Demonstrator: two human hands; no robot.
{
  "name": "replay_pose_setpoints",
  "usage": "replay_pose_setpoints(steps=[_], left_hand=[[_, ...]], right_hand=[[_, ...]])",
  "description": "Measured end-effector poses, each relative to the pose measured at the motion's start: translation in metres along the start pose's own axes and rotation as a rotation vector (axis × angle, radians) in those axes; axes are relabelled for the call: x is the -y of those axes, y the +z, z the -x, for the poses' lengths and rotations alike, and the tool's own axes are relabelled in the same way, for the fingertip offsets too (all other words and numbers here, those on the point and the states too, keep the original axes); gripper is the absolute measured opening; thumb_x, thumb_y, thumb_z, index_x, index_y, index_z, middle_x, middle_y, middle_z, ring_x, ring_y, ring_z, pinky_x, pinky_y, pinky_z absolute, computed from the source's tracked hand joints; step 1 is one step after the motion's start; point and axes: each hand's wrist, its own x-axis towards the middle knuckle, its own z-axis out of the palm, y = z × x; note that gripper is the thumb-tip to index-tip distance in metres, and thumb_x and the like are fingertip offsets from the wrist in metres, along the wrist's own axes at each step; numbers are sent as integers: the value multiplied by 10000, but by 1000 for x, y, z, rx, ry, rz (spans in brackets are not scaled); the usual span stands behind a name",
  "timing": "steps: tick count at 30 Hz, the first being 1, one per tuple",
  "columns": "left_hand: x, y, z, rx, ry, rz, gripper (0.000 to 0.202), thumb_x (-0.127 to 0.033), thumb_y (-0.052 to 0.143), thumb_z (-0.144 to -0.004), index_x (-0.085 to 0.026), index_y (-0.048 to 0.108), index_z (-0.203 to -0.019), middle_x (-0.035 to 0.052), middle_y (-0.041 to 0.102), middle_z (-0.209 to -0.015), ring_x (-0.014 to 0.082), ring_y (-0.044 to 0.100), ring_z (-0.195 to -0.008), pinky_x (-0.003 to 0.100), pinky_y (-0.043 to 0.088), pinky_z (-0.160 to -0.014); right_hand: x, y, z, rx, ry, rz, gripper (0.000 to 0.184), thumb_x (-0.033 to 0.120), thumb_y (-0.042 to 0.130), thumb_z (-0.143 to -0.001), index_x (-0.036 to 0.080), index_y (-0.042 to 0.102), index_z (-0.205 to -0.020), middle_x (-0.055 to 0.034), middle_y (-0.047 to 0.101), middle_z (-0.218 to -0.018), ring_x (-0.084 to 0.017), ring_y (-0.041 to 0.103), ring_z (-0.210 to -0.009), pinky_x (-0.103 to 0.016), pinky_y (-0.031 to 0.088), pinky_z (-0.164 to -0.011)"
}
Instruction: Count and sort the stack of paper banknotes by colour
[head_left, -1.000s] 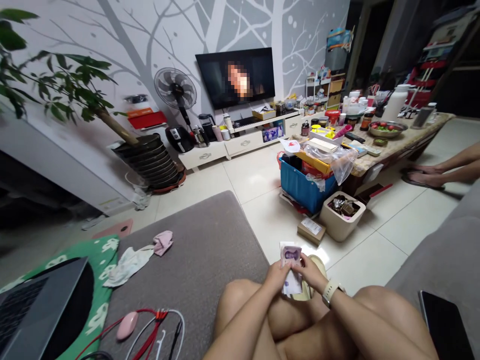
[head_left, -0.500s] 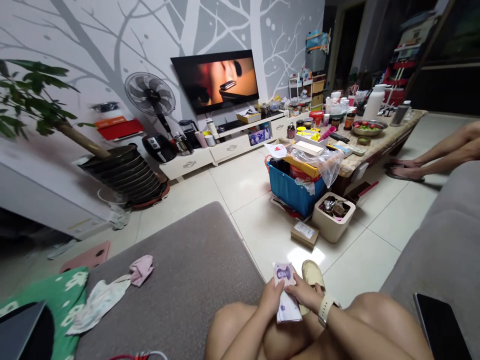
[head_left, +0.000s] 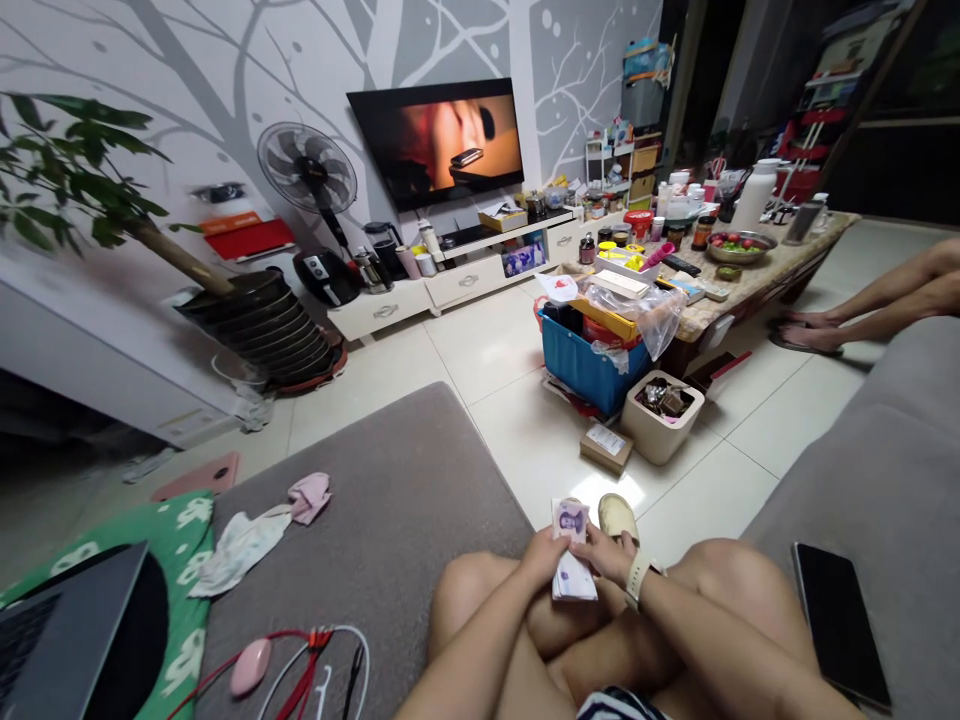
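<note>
A stack of purple-and-white banknotes (head_left: 575, 580) is held above my crossed legs, with a printed portrait showing on the top note. My left hand (head_left: 544, 556) grips the stack from its left side, thumb lying on top. From the right side my right hand (head_left: 606, 553) holds it too, its thumb close to the other one. A pale watch strap circles my right wrist. The fingers beneath the notes are hidden. Beyond my hands a cream slipper (head_left: 618, 517) rests on the floor.
To the left, the grey sofa seat (head_left: 390, 480) bears a laptop (head_left: 82, 630), cloths, a pink mouse (head_left: 250, 667) and cables. A phone (head_left: 840, 620) lies at right. Ahead stand a blue bin (head_left: 589, 360), a beige bin (head_left: 660, 440) and a cluttered table. Another person's legs (head_left: 892, 300) show at right.
The view has tilted down slightly, bringing more of the laptop, mouse and cables into sight. Both hands still hold the banknotes; the top note sits slightly differently between the thumbs.
</note>
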Motion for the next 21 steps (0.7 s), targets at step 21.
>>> replay_pose_setpoints(steps=[21], left_hand=[[-34,-1,7,130,-147,779,248,-253,668,-777,-90,681,-964,138,749,-842,253,718,-747,390,557,-800]], right_hand=[[-3,-12,-19,255,-247,-417,617,461,859,-552,169,624,-1042,-49,708,-899,-204,671,-788,-367,499,-793]])
